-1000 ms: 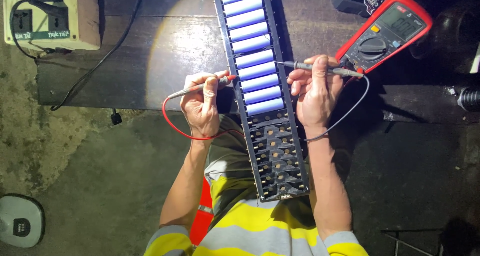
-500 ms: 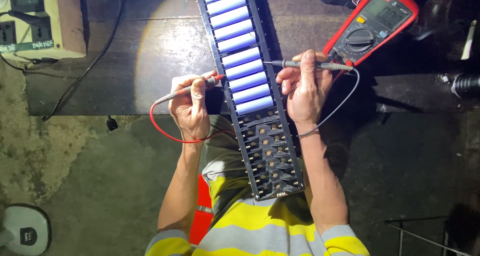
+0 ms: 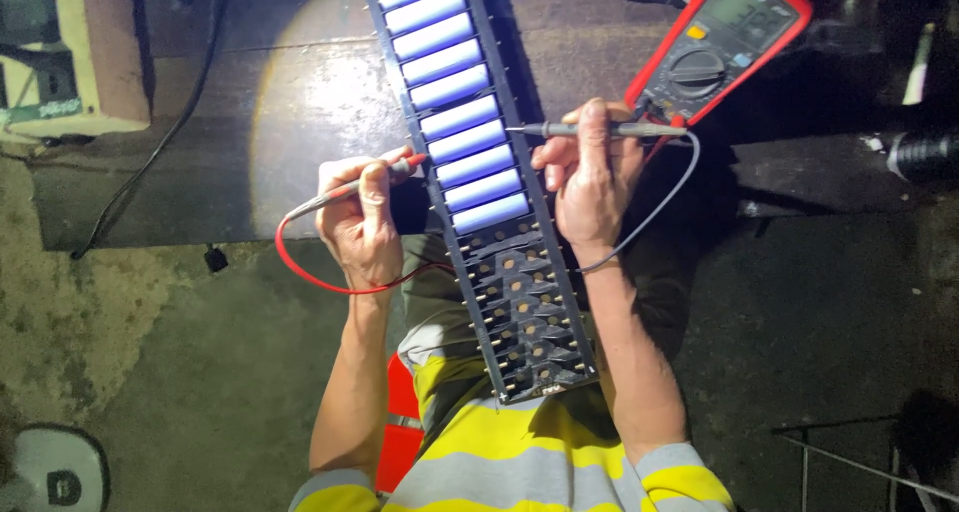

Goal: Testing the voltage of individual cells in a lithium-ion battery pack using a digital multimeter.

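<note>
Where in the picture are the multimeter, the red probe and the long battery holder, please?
multimeter (image 3: 714, 47), head view, on its round dial face.
red probe (image 3: 400, 167), head view, on its red tip section held by the left hand (image 3: 358, 222).
battery holder (image 3: 524, 302), head view, on its empty dark lower half.

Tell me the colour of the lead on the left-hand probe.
Red lead, held by the left hand; head view.
</note>
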